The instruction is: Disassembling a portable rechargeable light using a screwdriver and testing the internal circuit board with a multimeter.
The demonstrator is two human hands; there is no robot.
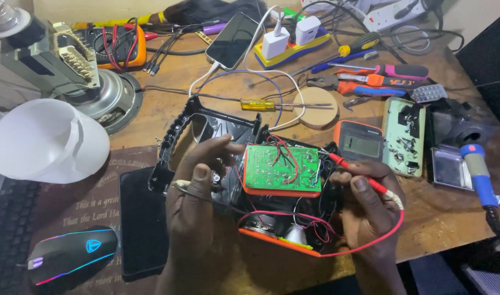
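An opened orange and black device (282, 229) sits at the near table edge, its green circuit board (282, 169) facing up with red and black wires across it. My left hand (198, 191) rests on the black casing left of the board and holds a thin black probe (187, 188). My right hand (367, 202) grips a red probe (359, 175) whose tip touches the board's right edge. Its red lead loops under the device.
A multimeter (359, 141) sits behind my right hand, a soldering iron (479, 175) at the right. Screwdrivers and pliers (370, 79), a phone (233, 39) and chargers lie at the back. A white lamp shade (45, 141), a dark phone (143, 221) and a mouse (72, 254) are at the left.
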